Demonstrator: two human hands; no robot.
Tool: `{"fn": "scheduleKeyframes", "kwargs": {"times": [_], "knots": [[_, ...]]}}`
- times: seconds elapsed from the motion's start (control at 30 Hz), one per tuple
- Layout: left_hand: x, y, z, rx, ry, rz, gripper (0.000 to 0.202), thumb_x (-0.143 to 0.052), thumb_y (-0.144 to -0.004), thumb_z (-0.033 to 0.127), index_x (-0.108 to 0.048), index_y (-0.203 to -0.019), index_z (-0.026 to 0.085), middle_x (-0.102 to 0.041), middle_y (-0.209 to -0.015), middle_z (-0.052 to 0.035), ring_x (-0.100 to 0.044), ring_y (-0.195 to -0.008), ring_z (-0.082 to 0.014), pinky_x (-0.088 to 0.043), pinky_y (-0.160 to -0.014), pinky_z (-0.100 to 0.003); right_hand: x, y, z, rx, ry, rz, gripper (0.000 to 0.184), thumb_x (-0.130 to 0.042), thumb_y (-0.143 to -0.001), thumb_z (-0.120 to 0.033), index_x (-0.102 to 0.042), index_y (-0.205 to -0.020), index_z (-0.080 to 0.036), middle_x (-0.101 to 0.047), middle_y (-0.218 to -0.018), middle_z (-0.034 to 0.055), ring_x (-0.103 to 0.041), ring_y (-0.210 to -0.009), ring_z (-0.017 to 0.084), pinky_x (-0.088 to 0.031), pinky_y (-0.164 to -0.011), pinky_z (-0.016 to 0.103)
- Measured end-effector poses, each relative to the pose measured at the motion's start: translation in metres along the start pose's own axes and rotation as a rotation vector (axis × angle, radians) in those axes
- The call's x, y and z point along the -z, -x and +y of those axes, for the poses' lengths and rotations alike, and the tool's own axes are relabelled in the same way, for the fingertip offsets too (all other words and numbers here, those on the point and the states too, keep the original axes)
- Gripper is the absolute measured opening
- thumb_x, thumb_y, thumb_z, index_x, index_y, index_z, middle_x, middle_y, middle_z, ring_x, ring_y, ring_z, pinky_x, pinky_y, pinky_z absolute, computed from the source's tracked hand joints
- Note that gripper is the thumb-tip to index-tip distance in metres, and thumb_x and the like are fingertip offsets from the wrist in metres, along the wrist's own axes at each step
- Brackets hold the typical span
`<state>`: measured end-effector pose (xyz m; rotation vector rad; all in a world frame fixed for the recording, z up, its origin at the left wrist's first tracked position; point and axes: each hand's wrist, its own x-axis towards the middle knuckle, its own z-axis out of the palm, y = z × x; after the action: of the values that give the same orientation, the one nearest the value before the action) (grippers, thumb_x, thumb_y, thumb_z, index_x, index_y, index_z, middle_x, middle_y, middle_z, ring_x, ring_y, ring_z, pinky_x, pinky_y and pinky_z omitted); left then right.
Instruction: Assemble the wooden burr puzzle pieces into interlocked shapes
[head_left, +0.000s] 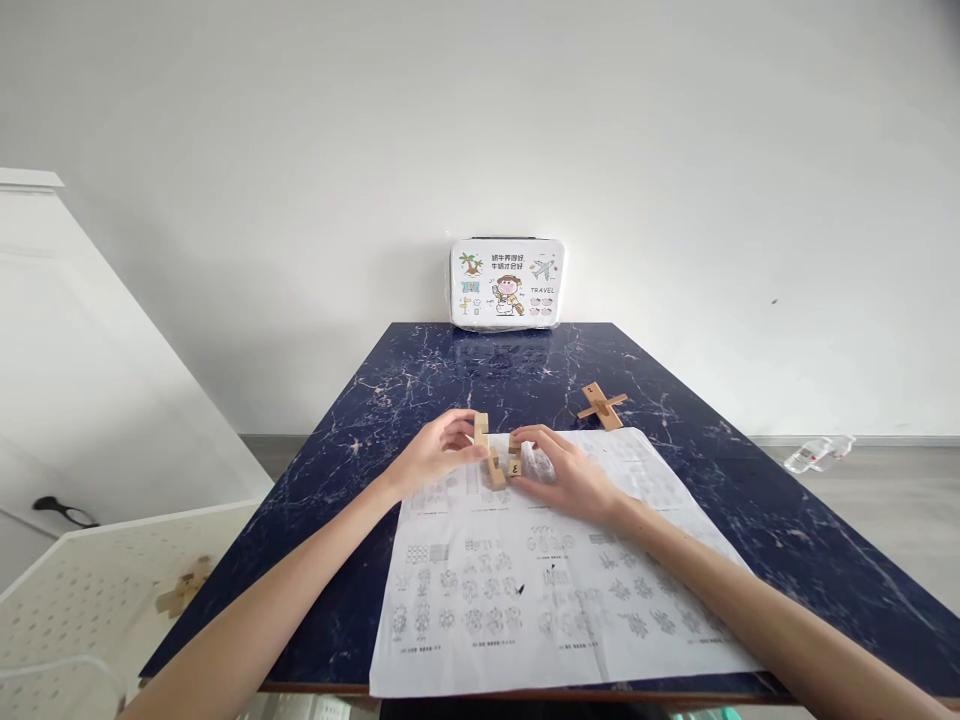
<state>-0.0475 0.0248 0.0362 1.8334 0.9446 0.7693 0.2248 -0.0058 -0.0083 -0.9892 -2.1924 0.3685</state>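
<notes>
My left hand (437,452) and my right hand (568,475) meet over the far part of a white instruction sheet (540,590) on a dark blue marble table (360,420). Both pinch a small cluster of notched wooden puzzle pieces (495,452). The left fingers close on an upright piece (481,428). The right fingers close on a short block (514,456) with a mark on its face. A slanted piece (493,470) sits between them, resting on the paper.
A crossed pair of wooden pieces (601,405) lies beyond the sheet to the right. A white illustrated case (507,283) stands against the wall at the table's far edge. A white perforated bin (97,600) at lower left holds another wooden piece (182,590). A plastic bottle (816,452) lies on the floor.
</notes>
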Motion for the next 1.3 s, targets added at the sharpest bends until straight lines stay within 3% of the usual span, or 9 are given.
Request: {"fn": "scheduleKeyframes", "kwargs": {"times": [0.1,0.3,0.5,0.63,0.77,0.87,0.97,1.1,1.3], "knots": [[-0.002,-0.001,-0.009,-0.061,-0.281,0.167,0.064,-0.079,-0.085,0.057,-0.056,-0.135,0.025,-0.073,-0.111,-0.0079,-0.069,-0.094,-0.024,-0.056,-0.092,-0.044,0.001,0.0,-0.001,-0.003,0.018,-0.003,0.04,-0.068,-0.097,-0.035,-0.053,-0.134,-0.03,-0.063,-0.139,0.01,-0.063,-0.128,0.029,-0.055,-0.107,0.048],[-0.004,-0.002,-0.025,-0.111,-0.602,0.152,0.051,-0.076,-0.085,0.057,-0.063,-0.122,0.023,-0.063,-0.118,-0.0103,-0.062,-0.113,-0.0322,-0.052,-0.101,-0.051,0.0,0.0,-0.001,-0.007,0.006,-0.011,0.039,-0.067,-0.098,-0.035,-0.052,-0.133,-0.03,-0.062,-0.139,0.0103,-0.063,-0.128,0.029,-0.054,-0.108,0.049],[-0.012,0.004,-0.014,-0.201,-0.689,0.012,0.084,-0.081,-0.078,0.059,-0.049,-0.149,0.025,-0.048,-0.146,-0.0154,-0.041,-0.139,-0.0404,-0.039,-0.114,-0.059,0.0,0.0,0.0,0.0,-0.006,0.011,0.04,-0.067,-0.097,-0.034,-0.052,-0.134,-0.029,-0.063,-0.138,0.0105,-0.063,-0.128,0.03,-0.054,-0.107,0.05],[-0.025,0.004,-0.009,-0.273,-0.667,-0.034,0.075,-0.08,-0.078,0.07,-0.06,-0.135,0.025,-0.058,-0.138,-0.0133,-0.045,-0.135,-0.0385,-0.038,-0.114,-0.056,0.0,0.0,0.001,-0.004,0.007,0.05,0.042,-0.067,-0.097,-0.036,-0.051,-0.135,-0.029,-0.064,-0.136,0.0102,-0.063,-0.126,0.029,-0.054,-0.106,0.048],[-0.032,0.004,-0.01,-0.285,-0.633,0.021,0.054,-0.075,-0.089,0.062,-0.065,-0.126,0.023,-0.067,-0.124,-0.0118,-0.052,-0.129,-0.036,-0.039,-0.113,-0.056,0.001,-0.001,0.001,-0.023,0.025,0.098,0.043,-0.066,-0.099,-0.037,-0.051,-0.138,-0.029,-0.064,-0.136,0.0105,-0.064,-0.124,0.029,-0.055,-0.104,0.047],[-0.031,0.004,-0.008,-0.204,-0.39,0.085,0.053,-0.072,-0.093,0.057,-0.062,-0.135,0.025,-0.065,-0.135,-0.0121,-0.055,-0.13,-0.0348,-0.043,-0.112,-0.054,0.002,-0.001,-0.001,-0.032,0.013,0.154,0.041,-0.065,-0.099,-0.037,-0.05,-0.136,-0.029,-0.063,-0.138,0.0116,-0.066,-0.12,0.03,-0.056,-0.102,0.048],[-0.025,0.001,-0.001,-0.072,0.176,0.146,0.054,-0.065,-0.099,0.055,-0.059,-0.143,0.025,-0.062,-0.146,-0.0129,-0.061,-0.129,-0.0322,-0.048,-0.11,-0.049,0.003,-0.002,-0.005,-0.031,-0.01,0.23,0.044,-0.067,-0.099,-0.038,-0.049,-0.137,-0.029,-0.061,-0.142,0.0131,-0.068,-0.117,0.031,-0.058,-0.099,0.049],[-0.017,-0.005,0.007,-0.001,0.843,0.227,0.047,-0.063,-0.102,0.051,-0.069,-0.129,0.013,-0.07,-0.132,-0.0162,-0.069,-0.112,-0.0266,-0.052,-0.111,-0.046,0.004,-0.004,-0.01,0.012,-0.037,0.298,0.046,-0.07,-0.097,-0.034,-0.048,-0.137,-0.029,-0.06,-0.142,0.0131,-0.067,-0.118,0.031,-0.058,-0.1,0.05],[-0.017,-0.005,0.007,0.093,1.05,0.137,0.055,-0.05,-0.105,0.053,-0.076,-0.118,0.006,-0.071,-0.104,-0.0139,-0.065,-0.085,-0.0207,-0.057,-0.091,-0.036,0.005,-0.003,-0.016,0.04,-0.045,0.271,0.056,-0.073,-0.093,-0.029,-0.047,-0.142,-0.03,-0.061,-0.139,0.0125,-0.066,-0.112,0.03,-0.059,-0.097,0.05]]}}
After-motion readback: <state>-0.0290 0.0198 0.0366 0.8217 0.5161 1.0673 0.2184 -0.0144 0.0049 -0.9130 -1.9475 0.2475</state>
